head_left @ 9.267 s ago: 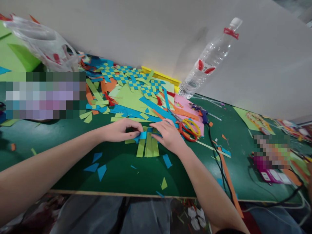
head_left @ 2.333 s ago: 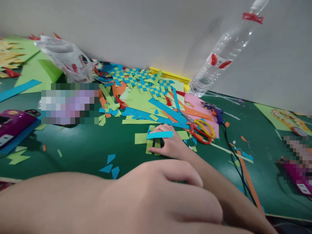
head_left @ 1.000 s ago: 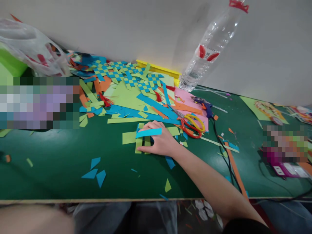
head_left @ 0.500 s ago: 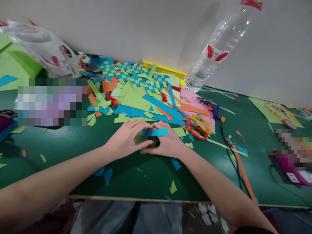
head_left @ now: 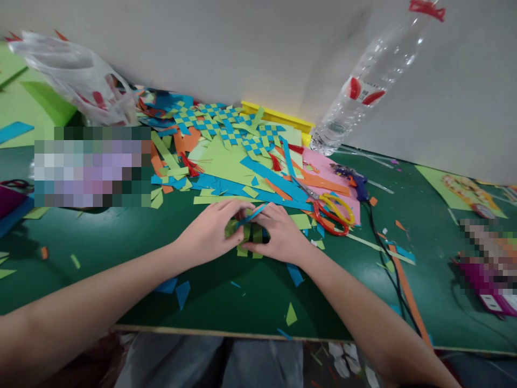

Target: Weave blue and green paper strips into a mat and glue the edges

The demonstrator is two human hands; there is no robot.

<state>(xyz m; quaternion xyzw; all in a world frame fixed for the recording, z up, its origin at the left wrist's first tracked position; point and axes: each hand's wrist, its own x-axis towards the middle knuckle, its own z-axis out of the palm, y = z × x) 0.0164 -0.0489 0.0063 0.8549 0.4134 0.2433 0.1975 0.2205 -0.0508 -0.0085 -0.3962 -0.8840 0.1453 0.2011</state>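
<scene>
Both hands meet over a small piece of green paper strips (head_left: 255,237) near the middle of the table. My left hand (head_left: 210,229) has its fingers curled and pinches one end of a blue paper strip (head_left: 253,214), which rises edge-on between the hands. My right hand (head_left: 283,231) is curved round the right side of the green strips, its thumb lying across them and its fingers behind. Part of the piece is hidden under the fingers. Beyond the hands lie several blue and green woven paper pieces (head_left: 230,129).
Red and yellow handled scissors (head_left: 333,213) lie right of the hands. Behind them are a glue gun (head_left: 359,186) with a black cord and a leaning plastic bottle (head_left: 355,89). A plastic bag (head_left: 81,78) stands at the left. Paper scraps (head_left: 183,295) litter the green table (head_left: 133,253).
The blue strip has turned from lying flat and level to a tilted, edge-on position. My left thumb has drawn back, so more of the green strips shows.
</scene>
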